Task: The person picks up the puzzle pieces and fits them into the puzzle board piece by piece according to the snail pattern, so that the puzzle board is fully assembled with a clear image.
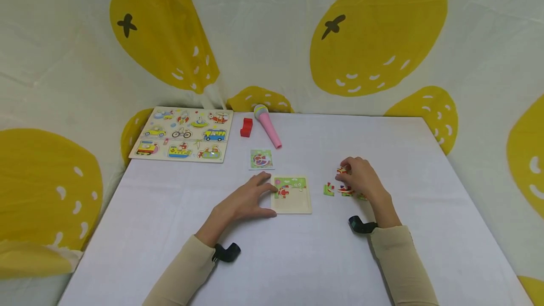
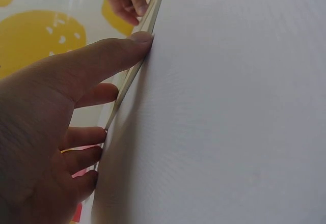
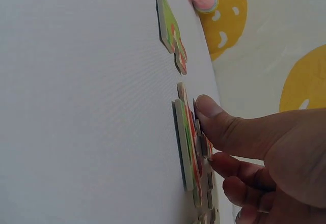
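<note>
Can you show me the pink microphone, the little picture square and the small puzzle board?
Pink microphone [image 1: 270,129]: head view, on its handle.
Little picture square [image 1: 261,159]: head view, middle of its picture.
Small puzzle board [image 1: 295,204]: head view, on its bare lower part.

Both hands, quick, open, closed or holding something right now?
Left hand: open, touching the puzzle board.
Right hand: closed, pinching a puzzle piece.
</note>
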